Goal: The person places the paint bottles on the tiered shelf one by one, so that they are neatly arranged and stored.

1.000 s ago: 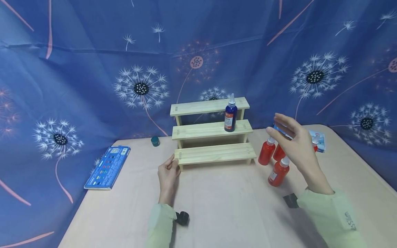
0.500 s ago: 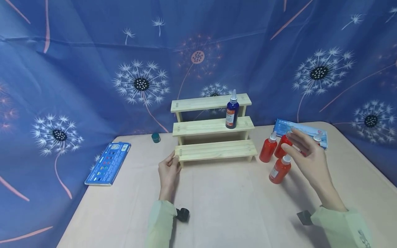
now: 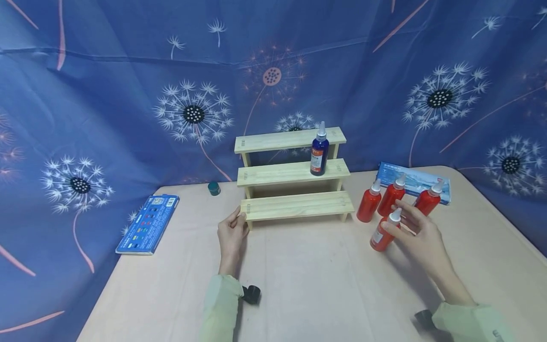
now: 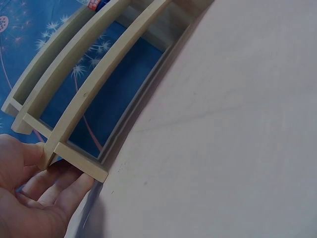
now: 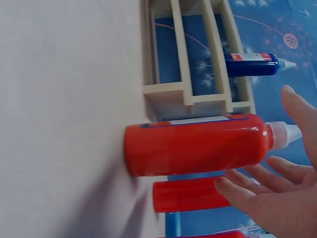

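Note:
A three-step wooden display stand (image 3: 295,206) stands mid-table. My left hand (image 3: 231,236) pinches the left end of its lowest step; in the left wrist view the thumb lies on top and the fingers (image 4: 74,193) curl beneath. A dark blue squeeze bottle (image 3: 318,154) with a pointed nozzle stands on the middle step, towards the right. My right hand (image 3: 420,237) is at the front red squeeze bottle (image 5: 198,146), thumb and fingers spread to either side of its neck. The thumb (image 5: 295,106) is apart from the bottle in the right wrist view.
More red bottles stand behind the front one: one near the stand (image 3: 368,205), one in the middle (image 3: 391,197), one at right (image 3: 427,200). A light-blue box (image 3: 410,176) lies behind them. A flat blue box (image 3: 148,225) and small green jar (image 3: 214,188) are at left.
My right hand first drew back to the right, then came down and in to the front red bottle. The left hand keeps its hold on the stand.

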Demonstrator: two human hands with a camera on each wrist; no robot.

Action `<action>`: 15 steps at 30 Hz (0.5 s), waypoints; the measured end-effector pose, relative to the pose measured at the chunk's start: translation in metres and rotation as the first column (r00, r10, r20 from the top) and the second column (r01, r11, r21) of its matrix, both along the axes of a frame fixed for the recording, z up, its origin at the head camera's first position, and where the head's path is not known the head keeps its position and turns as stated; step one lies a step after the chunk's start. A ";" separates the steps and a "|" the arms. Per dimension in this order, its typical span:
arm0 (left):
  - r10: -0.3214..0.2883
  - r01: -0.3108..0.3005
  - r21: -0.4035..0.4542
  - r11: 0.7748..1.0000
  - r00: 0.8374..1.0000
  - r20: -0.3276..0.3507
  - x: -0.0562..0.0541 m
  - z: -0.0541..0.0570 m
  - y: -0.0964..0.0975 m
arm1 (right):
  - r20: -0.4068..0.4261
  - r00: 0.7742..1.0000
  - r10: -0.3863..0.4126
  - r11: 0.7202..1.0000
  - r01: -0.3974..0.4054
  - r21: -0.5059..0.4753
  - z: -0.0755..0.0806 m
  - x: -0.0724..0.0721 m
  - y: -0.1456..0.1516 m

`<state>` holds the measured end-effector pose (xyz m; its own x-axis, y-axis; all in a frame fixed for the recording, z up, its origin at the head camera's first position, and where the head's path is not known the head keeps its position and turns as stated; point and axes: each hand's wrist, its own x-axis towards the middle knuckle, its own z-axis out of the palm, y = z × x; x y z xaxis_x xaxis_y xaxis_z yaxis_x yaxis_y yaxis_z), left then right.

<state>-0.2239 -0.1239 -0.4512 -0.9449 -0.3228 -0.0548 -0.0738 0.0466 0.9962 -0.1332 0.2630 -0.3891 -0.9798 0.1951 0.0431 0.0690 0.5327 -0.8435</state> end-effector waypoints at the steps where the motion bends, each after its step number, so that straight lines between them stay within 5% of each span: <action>1: -0.001 0.001 0.001 1.000 1.000 -0.001 0.000 0.000 0.000 | 0.009 1.000 0.003 1.000 -0.003 0.001 -0.002 0.001 0.000; 15: 0.000 0.000 0.013 1.000 1.000 -0.006 -0.001 -0.002 0.000 | 0.132 0.990 0.054 0.998 -0.055 0.003 -0.027 0.005 -0.002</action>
<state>-0.2253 -0.1242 -0.4534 -0.9452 -0.3221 -0.0531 -0.0673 0.0333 0.9972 -0.1286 0.2607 -0.4164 -0.9862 0.1414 -0.0859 0.1499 0.5440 -0.8256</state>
